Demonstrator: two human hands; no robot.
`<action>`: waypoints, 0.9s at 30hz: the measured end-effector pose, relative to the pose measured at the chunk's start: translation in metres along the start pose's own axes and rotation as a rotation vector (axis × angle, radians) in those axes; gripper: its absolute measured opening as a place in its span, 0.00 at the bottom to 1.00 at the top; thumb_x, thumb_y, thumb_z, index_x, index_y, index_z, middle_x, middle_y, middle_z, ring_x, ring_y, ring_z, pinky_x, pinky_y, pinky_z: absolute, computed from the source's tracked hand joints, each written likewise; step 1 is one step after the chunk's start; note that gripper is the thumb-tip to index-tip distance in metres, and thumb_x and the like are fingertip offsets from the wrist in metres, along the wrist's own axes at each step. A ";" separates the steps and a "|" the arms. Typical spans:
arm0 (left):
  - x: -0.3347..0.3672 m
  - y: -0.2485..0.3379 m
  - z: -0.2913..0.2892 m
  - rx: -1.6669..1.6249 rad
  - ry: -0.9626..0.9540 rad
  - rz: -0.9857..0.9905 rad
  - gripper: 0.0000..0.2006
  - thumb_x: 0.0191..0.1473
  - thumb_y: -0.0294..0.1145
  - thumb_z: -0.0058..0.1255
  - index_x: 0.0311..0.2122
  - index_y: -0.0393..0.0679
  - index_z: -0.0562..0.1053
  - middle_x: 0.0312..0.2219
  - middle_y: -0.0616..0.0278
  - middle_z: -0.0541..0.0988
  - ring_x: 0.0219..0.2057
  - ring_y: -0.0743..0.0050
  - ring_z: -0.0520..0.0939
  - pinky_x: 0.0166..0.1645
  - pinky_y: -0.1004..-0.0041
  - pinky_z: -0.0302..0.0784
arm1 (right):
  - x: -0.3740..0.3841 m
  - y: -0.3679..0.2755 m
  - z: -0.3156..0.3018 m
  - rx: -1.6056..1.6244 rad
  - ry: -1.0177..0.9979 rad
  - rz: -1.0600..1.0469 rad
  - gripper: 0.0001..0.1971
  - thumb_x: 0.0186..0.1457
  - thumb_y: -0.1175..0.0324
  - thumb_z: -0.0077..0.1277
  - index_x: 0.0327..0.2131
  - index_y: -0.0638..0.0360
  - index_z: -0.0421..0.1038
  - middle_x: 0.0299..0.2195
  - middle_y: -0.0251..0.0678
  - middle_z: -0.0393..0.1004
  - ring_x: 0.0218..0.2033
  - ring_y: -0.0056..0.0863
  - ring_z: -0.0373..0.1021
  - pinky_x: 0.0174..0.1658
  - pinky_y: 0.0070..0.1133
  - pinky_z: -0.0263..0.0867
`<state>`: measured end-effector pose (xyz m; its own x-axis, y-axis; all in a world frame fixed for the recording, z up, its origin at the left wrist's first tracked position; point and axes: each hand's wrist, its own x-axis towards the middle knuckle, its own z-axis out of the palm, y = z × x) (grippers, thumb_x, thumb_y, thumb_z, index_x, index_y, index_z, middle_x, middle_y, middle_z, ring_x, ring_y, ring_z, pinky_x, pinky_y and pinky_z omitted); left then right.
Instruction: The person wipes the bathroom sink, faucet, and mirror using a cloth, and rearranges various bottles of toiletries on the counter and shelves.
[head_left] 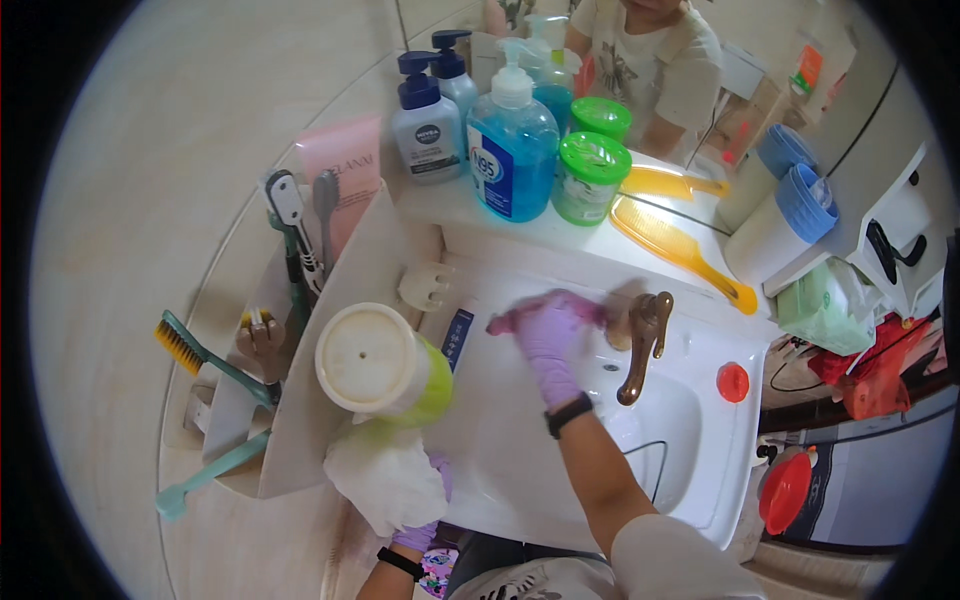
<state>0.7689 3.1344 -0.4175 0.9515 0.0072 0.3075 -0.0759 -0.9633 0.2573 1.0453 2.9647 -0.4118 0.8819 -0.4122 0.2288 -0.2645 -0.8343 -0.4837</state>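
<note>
right hand (548, 340): gripping pink cloth (580, 308) near sink (500, 440)'s back edge
left hand (443, 478): mostly hidden; i can't tell
wiping: likely the step; next, i'd go around tap (646, 338)

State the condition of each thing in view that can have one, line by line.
Left hand, gloved, at bunched white cloth
Right hand, gloved, blurred, on pink cloth
Canister, lid on
Blue pump bottle, upright, pump fitted
Grey pump bottle, upright, pump fitted
Green jar, upright, lidded
Pink tube, upright
Yellow comb, lying down
Faucet, no water visibly running
</note>
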 end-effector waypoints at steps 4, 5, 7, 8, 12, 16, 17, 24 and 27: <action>0.018 0.023 -0.022 -0.309 0.026 -0.185 0.03 0.44 0.26 0.45 0.23 0.44 0.72 0.25 0.61 0.75 0.31 0.59 0.73 0.41 0.64 0.65 | -0.034 -0.051 -0.017 -0.033 -0.078 -0.125 0.23 0.39 0.59 0.50 0.39 0.63 0.62 0.39 0.52 0.60 0.41 0.45 0.60 0.46 0.37 0.55; 0.019 0.025 -0.022 -0.312 0.025 -0.179 0.03 0.44 0.26 0.45 0.23 0.44 0.72 0.25 0.61 0.75 0.31 0.59 0.73 0.41 0.64 0.65 | -0.032 -0.039 -0.014 -0.036 -0.073 -0.120 0.23 0.39 0.59 0.50 0.39 0.63 0.62 0.39 0.52 0.60 0.41 0.45 0.60 0.46 0.37 0.55; 0.020 0.027 -0.021 -0.294 0.036 -0.161 0.03 0.44 0.25 0.45 0.23 0.44 0.71 0.25 0.62 0.75 0.31 0.59 0.73 0.42 0.63 0.65 | -0.027 0.000 -0.006 0.200 -0.090 -0.420 0.19 0.44 0.62 0.48 0.39 0.63 0.61 0.42 0.56 0.58 0.43 0.50 0.58 0.48 0.36 0.53; 0.020 0.028 -0.024 -0.293 0.034 -0.160 0.03 0.44 0.25 0.45 0.23 0.44 0.71 0.25 0.62 0.75 0.31 0.59 0.73 0.42 0.63 0.65 | -0.026 0.016 -0.008 0.200 -0.090 -0.418 0.19 0.44 0.62 0.48 0.39 0.63 0.61 0.42 0.56 0.58 0.43 0.50 0.58 0.48 0.36 0.53; 0.019 0.034 -0.028 -0.315 0.042 -0.166 0.03 0.44 0.25 0.45 0.22 0.44 0.71 0.24 0.61 0.75 0.32 0.58 0.72 0.43 0.62 0.64 | -0.007 0.051 -0.028 0.496 0.046 -0.084 0.10 0.48 0.68 0.42 0.33 0.64 0.63 0.40 0.53 0.60 0.44 0.48 0.57 0.48 0.37 0.51; 0.021 0.045 -0.021 -0.294 0.043 -0.141 0.04 0.44 0.26 0.44 0.22 0.44 0.71 0.24 0.61 0.74 0.32 0.58 0.72 0.43 0.62 0.63 | 0.016 0.035 -0.016 0.634 0.491 0.073 0.06 0.45 0.73 0.43 0.28 0.64 0.64 0.35 0.48 0.65 0.43 0.42 0.59 0.46 0.36 0.52; 0.015 0.036 -0.024 -0.268 0.041 -0.167 0.04 0.44 0.26 0.44 0.22 0.44 0.71 0.24 0.61 0.74 0.32 0.58 0.72 0.43 0.62 0.63 | 0.003 0.002 -0.032 0.696 0.351 -0.114 0.06 0.42 0.74 0.44 0.28 0.63 0.64 0.32 0.45 0.66 0.42 0.44 0.59 0.47 0.35 0.52; 0.015 0.027 -0.023 -0.274 0.019 -0.191 0.04 0.44 0.27 0.44 0.22 0.44 0.71 0.24 0.61 0.74 0.32 0.58 0.72 0.44 0.61 0.63 | -0.031 -0.037 -0.029 0.434 -0.386 -0.628 0.06 0.44 0.71 0.45 0.28 0.60 0.66 0.34 0.45 0.66 0.35 0.43 0.64 0.41 0.34 0.61; 0.024 0.048 -0.022 -0.321 0.003 -0.159 0.04 0.44 0.26 0.44 0.22 0.44 0.71 0.24 0.60 0.74 0.32 0.57 0.72 0.44 0.61 0.63 | -0.030 0.043 0.017 0.590 -0.461 -0.530 0.06 0.43 0.70 0.45 0.28 0.59 0.68 0.34 0.43 0.66 0.35 0.42 0.64 0.40 0.32 0.62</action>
<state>0.7816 3.0941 -0.3781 0.9580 0.1518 0.2434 -0.0171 -0.8167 0.5768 1.0139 2.9468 -0.4536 0.9330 0.2634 0.2451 0.3492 -0.4984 -0.7935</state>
